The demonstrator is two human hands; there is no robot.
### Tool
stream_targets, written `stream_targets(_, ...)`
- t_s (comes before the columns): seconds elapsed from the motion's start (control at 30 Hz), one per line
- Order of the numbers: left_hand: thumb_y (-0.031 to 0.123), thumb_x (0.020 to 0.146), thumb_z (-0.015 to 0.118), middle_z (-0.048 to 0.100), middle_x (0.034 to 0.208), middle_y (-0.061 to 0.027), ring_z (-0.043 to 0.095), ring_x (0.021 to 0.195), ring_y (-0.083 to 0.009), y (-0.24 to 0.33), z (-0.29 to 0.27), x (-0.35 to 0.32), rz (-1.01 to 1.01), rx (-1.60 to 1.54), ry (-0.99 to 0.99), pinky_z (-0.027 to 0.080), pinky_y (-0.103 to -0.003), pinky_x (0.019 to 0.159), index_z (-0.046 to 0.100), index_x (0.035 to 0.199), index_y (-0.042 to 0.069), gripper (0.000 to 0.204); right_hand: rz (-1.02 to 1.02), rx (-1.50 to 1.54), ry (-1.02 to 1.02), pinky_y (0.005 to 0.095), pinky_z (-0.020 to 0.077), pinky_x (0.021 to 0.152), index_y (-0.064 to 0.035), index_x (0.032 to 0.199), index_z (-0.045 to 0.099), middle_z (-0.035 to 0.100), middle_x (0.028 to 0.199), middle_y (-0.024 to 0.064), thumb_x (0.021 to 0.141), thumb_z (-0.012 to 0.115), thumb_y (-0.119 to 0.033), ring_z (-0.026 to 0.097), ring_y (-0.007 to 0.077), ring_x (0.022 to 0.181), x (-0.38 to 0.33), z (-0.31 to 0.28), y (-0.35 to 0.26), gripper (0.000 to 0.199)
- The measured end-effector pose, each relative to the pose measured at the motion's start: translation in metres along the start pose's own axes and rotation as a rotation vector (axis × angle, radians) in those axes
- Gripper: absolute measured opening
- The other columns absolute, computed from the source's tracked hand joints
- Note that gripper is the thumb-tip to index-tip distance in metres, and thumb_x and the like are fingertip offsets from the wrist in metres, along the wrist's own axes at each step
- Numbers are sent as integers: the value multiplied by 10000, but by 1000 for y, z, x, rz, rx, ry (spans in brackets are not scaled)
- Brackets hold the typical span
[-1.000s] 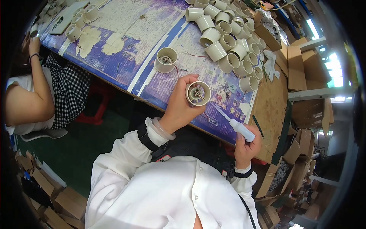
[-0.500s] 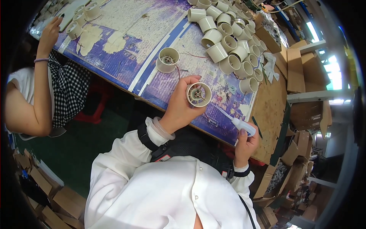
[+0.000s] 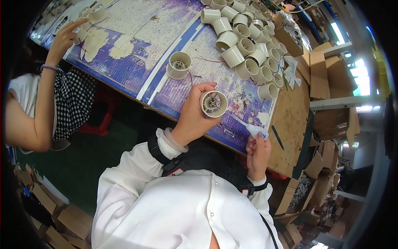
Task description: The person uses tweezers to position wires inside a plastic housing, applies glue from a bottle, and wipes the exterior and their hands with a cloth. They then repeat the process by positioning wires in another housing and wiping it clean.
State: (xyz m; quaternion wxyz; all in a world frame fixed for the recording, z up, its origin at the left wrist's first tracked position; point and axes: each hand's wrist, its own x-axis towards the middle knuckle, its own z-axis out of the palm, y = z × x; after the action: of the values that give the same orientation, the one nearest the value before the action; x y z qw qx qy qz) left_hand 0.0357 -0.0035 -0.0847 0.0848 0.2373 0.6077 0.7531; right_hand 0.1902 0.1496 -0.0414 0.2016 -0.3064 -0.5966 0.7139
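Covering the upper frame, a purple-printed desk point(image 3: 174, 89) stands amid cardboard boxes point(image 3: 327, 66); left hand point(image 3: 194, 114) grips a cream housing point(image 3: 214, 103), right hand point(image 3: 258, 150) pinches a white tube point(image 3: 250, 128).

1 head-worn fisheye, steeply downward, near workbench point(image 3: 290, 124)

Beige round housing point(image 3: 214, 103) — open end up; small white tube point(image 3: 253, 130), probably.

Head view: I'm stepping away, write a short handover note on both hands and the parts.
Left hand: holds one cream round housing, open end up, above the table edge.
Right hand: grips a small white tool, tip toward the housing, not touching it.
One similar housing with red wire stands alone on the purple mat.
A batch of housings lies further back.
A co-worker's hand works at the left end.
Done or left: cannot tell.
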Motion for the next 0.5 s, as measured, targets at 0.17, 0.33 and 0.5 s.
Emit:
stream_targets(0.17,-50,688,722,460,1287,-130,512,1113,-168,-2,1,0,-8,1,11,426,-282,939,399,1149,51,572,-30,46,-8,173,310,492,-33,1024,583,587,784,16,944,564,-175,416,34,577,-3,-2,4,163)
stream_targets(0.33,-50,688,722,462,1281,-127,514,1101,-164,-3,1,0,-18,20,12,427,-281,936,400,1149,53,572,-105,-47,-24,168,337,521,-28,1040,581,596,818,16,937,569,-149,448,32,614,-9,-4,2,159)
stream_targets(0.5,-1,665,744,495,1244,-146,534,1092,-232,-6,2,0,-7,27,42,430,-318,929,414,1136,41,577,-253,-271,49,182,408,629,-15,1063,572,600,903,26,917,594,-115,513,57,736,-17,0,-5,179)
